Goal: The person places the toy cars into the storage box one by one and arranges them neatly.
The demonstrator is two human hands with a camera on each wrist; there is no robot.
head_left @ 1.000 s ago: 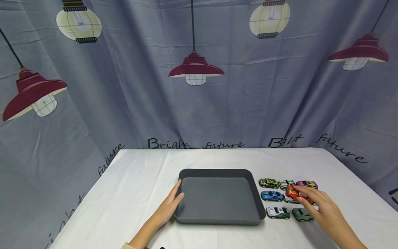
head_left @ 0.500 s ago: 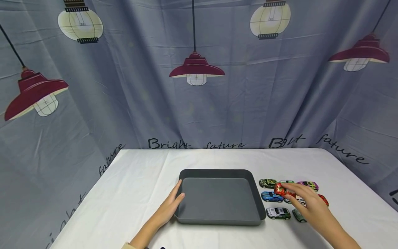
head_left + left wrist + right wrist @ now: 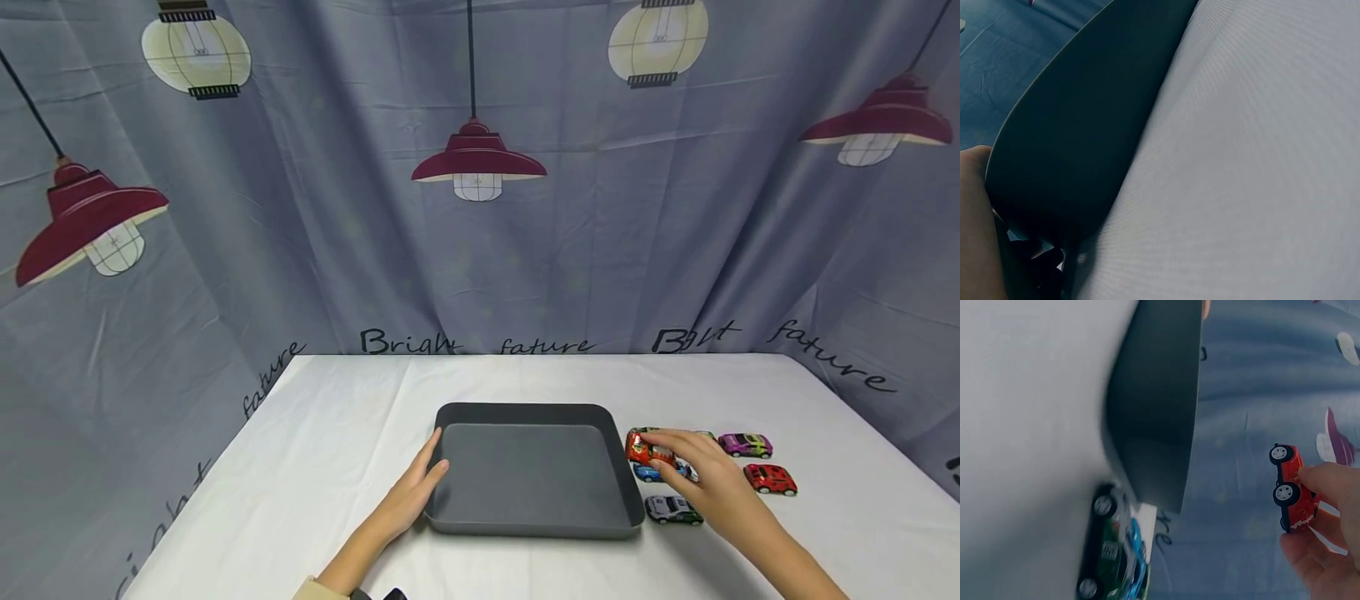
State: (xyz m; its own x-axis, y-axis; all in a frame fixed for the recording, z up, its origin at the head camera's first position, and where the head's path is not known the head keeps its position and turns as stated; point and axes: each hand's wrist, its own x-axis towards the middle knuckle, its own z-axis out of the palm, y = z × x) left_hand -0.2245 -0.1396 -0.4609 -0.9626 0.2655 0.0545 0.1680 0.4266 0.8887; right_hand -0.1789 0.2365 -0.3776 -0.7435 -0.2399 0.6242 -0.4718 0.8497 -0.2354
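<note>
A: Start at the fingers. What has the right hand [image 3: 708,483] got?

B: Its fingers [image 3: 1329,481] are curled round a small red toy car [image 3: 648,451], pinched by the body with the wheels showing in the wrist view. The car is lifted off the table [image 3: 337,433], just beside the right rim of the dark grey tray [image 3: 525,412] and not yet over it.

A: And the left hand [image 3: 416,496]?

B: Fingers straight, laid flat against the tray's left wall, gripping nothing (the wrist view shows only tray and cloth, so I go by the head camera).

A: Round about?

B: Under and beside the right hand stand a blue car [image 3: 647,473] and a white car [image 3: 672,509]. Farther right, well apart from the tray, are a purple car [image 3: 745,444] and a second red car [image 3: 770,479]. Behind the table hangs a grey curtain [image 3: 300,250] printed with lamps.

A: What might go wrong?

B: The pinch looks light, so I judge the car could slip and roll away on its wheels. Carried low, it could knock the tray's rim. The wrist passes close above the blue and white cars and could nudge them. If the flat left hand gives way, the tray could slide on the cloth.
</note>
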